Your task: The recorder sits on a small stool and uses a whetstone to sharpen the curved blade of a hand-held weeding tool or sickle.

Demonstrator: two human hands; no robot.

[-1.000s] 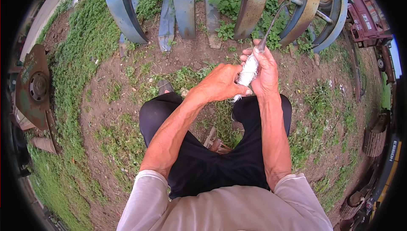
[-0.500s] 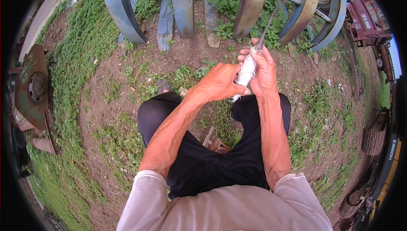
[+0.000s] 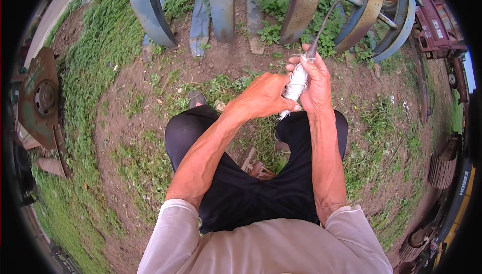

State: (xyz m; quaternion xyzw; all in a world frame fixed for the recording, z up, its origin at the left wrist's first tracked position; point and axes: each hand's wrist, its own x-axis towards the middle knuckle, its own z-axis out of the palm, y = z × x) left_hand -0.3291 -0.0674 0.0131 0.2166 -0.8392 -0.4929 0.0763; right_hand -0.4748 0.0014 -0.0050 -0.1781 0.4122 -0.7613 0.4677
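In front of my knees, both hands are on a bundle of white stringy fibre with a frayed lower tip. My left hand is closed around its left side, thumb near the lower end. My right hand cups the bundle from the right, with thumb and fingers at its upper end. A thin dark cord runs from that upper end up to a bar of the blue metal frame, thickening close to my right hand. The inner side of the bundle is hidden by my fingers.
The rusty blue frame with curved metal strips stands just ahead. To the left is a rusty metal part with a round hub. Dark red machinery stands at the far right. Under my seat, a wooden piece shows between my legs.
The view has shifted slightly, so the frame and hands sit a little further right. Both hands keep their hold on the white bundle, with hardly any other movement.
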